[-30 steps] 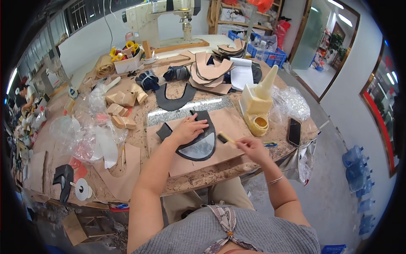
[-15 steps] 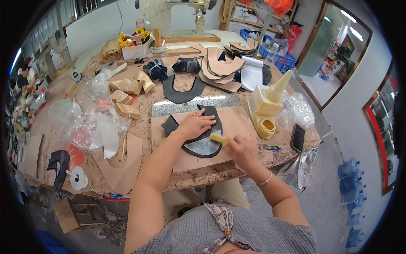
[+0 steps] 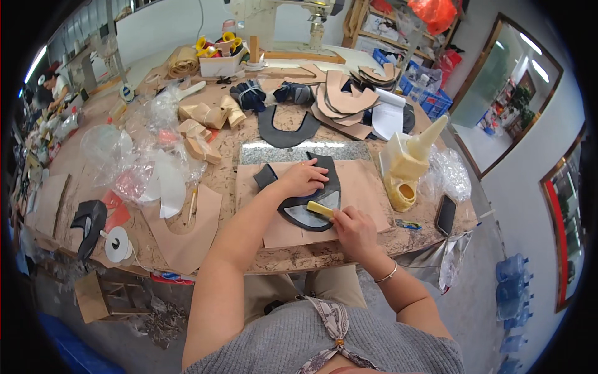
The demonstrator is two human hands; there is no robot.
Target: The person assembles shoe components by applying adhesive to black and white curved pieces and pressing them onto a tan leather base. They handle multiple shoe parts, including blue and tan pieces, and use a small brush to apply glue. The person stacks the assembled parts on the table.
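A black curved shoe-upper piece (image 3: 330, 177) with a pale grey inner area (image 3: 297, 214) lies on a brown sheet (image 3: 367, 187). Spread flat on its upper part is my left hand (image 3: 304, 179), fingers stretched out and pressing it down. My right hand (image 3: 355, 232) pinches a flat yellow brush-like applicator (image 3: 319, 209), whose far end rests over the grey area near the piece's right edge. A small black flap (image 3: 265, 177) shows just left of my left hand. Under the brown sheet, a speckled stone slab (image 3: 258, 153) sticks out at the back.
A yellow-stained glue bottle (image 3: 403, 168) stands to the right, near a phone (image 3: 445, 215) and a small cutter (image 3: 408, 224). Stacked brown and black cut pieces (image 3: 342, 100) lie at the back. Clear plastic wrapping (image 3: 134, 165) and a white spool (image 3: 118, 245) are on the left.
My right hand has moved the yellow applicator leftward and inward over the grey area. My left hand stays flat on the black piece. The whole view has shifted slightly.
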